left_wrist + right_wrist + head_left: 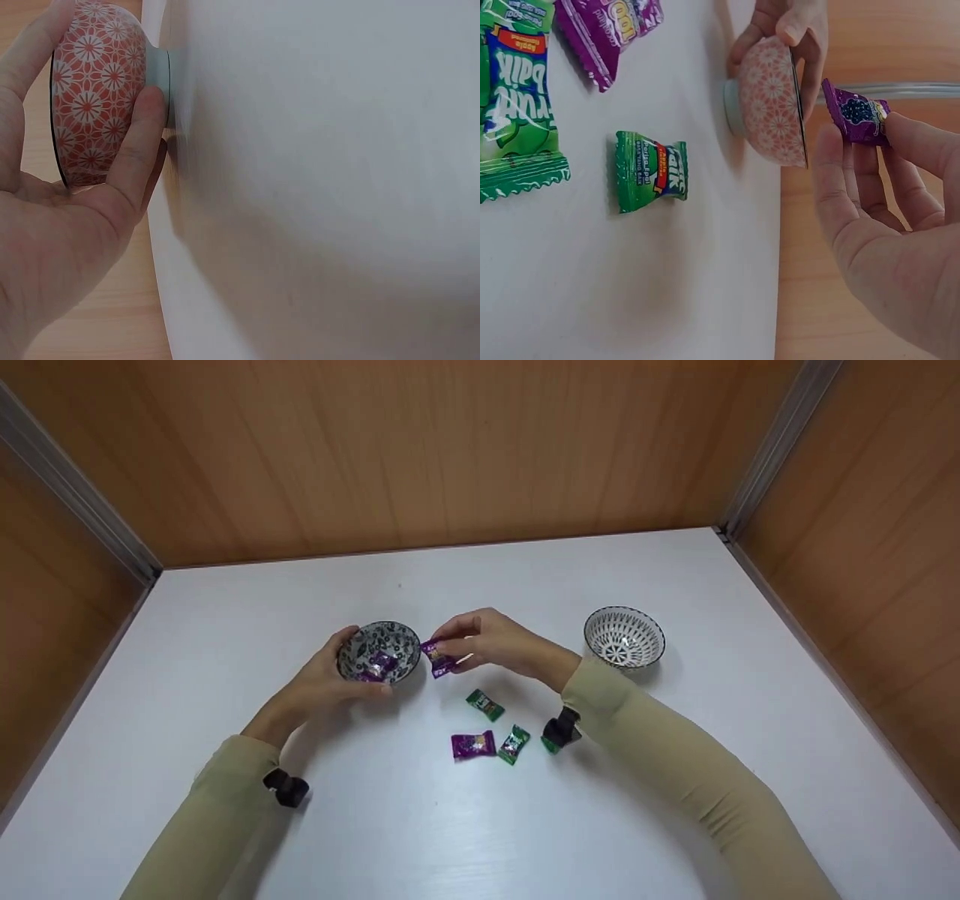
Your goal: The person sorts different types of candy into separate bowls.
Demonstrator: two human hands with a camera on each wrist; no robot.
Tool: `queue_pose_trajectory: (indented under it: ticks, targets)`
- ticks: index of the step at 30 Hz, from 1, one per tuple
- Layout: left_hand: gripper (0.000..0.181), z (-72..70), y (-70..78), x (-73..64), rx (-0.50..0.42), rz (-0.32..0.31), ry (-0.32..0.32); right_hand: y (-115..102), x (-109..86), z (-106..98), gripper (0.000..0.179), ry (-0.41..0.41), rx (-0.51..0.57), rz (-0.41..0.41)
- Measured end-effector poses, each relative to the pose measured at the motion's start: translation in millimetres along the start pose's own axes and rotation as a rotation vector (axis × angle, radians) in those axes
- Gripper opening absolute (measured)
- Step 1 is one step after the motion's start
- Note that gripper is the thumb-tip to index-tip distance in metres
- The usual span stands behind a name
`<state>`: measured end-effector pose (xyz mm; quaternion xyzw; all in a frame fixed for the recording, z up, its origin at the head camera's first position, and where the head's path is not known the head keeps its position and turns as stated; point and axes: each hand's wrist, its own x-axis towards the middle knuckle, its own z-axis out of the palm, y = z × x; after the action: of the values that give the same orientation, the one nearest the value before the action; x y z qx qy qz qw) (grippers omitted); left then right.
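Observation:
My left hand [328, 679] grips a small bowl [401, 651] by its side, thumb and fingers spread round it. Inside, the bowl has a dark floral pattern; in the left wrist view its outside is red with white flowers [88, 105]. Purple-wrapped candies [381, 662] lie in it. Just right of the rim, my right hand [504, 643] pinches a purple-wrapped candy [859, 118] between thumb and fingers, above the table. Below that hand lie a purple candy [473, 745] and green apple candies [485, 704] [514, 744].
A second bowl [624, 637], white with dark dashes, stands at the right behind my right forearm. Another green candy [551, 745] is partly hidden under the black wrist strap. Wood-grain panels [450, 457] enclose the white table [420, 825] at the back and sides.

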<state>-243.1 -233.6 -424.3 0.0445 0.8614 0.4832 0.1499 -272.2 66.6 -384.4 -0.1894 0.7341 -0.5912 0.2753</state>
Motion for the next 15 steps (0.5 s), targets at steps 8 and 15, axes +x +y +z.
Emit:
queue_pose_trajectory:
  ticks: [8, 15]
  targets:
    - [0.127, -2.2, 1.9, -2.1, -0.012, 0.0, -0.008, -3.6, 10.8, 7.0, 0.026, 0.008, 0.018, -0.005]
    - [0.128, -1.9, 1.6, -3.4, -0.048, 0.01, -0.022, -7.1, 20.7, 16.8, 0.033, 0.024, 0.046, -0.013]
